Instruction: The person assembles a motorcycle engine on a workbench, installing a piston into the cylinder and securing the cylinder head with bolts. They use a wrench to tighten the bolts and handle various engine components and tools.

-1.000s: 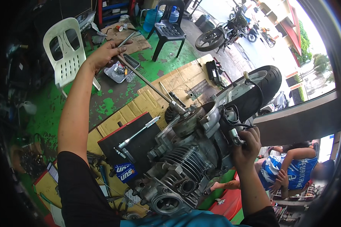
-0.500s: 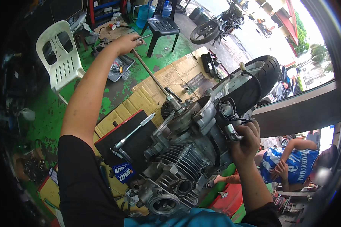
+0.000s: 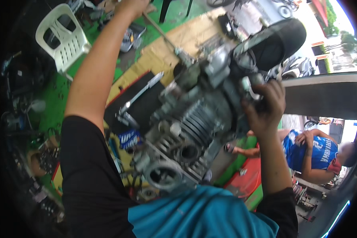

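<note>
A greasy scooter engine (image 3: 198,123) with cooling fins stands before me, its rear wheel (image 3: 283,41) beyond it. My left hand (image 3: 134,7), cut by the top edge, is closed round the end of a long metal bar (image 3: 159,31). That bar runs down to a socket (image 3: 182,55) at the engine's far side. On the engine's right, my right hand (image 3: 267,101) has its fingers curled round a shiny metal part (image 3: 248,88); blur hides exactly how that part joins the engine. A silver ratchet wrench (image 3: 141,93) lies on a dark mat (image 3: 127,105) to the left.
Flattened cardboard (image 3: 158,57) covers part of the green floor. A white plastic chair (image 3: 63,37) stands at the far left, near a grey tray (image 3: 133,37) of small parts. At the right, a person in a blue jersey (image 3: 315,150) sits beside a red panel (image 3: 246,178).
The view has shifted and blurred, so my left hand now sits at the top edge. Both hands keep their holds. The bar's angle to the engine shows little clear change.
</note>
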Tool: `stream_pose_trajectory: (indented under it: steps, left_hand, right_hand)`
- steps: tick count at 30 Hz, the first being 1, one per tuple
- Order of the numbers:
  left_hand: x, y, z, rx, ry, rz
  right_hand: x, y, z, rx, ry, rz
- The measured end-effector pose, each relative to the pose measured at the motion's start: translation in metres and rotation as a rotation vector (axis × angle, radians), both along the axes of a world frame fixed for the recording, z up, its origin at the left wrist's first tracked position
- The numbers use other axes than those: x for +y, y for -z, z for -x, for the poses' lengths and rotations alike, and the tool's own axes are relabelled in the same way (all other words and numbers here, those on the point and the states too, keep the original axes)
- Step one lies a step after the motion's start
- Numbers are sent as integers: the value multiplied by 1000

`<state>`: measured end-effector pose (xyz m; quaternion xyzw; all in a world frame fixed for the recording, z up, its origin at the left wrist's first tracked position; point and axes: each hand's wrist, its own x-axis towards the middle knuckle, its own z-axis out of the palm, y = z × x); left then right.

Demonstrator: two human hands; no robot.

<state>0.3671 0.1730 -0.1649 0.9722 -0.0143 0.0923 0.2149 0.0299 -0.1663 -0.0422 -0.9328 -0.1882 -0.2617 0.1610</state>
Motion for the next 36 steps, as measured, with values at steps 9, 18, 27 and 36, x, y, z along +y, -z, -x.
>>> stream_pose_trajectory:
  steps: [9,18,27,36]
  left_hand:
    - [33,19,-17,-223,33,-55]
    - [86,29,-83,-74,199,-190]
    - [77,30,-82,-93,210,-178]
    - [77,33,-64,-150,152,-148]
  right_hand:
    - [-3,-17,43,-100,-166,-10]
    - [18,-52,146,414,-512,613]
    - [59,-53,130,171,-638,737]
    - [80,-63,135,85,-643,858]
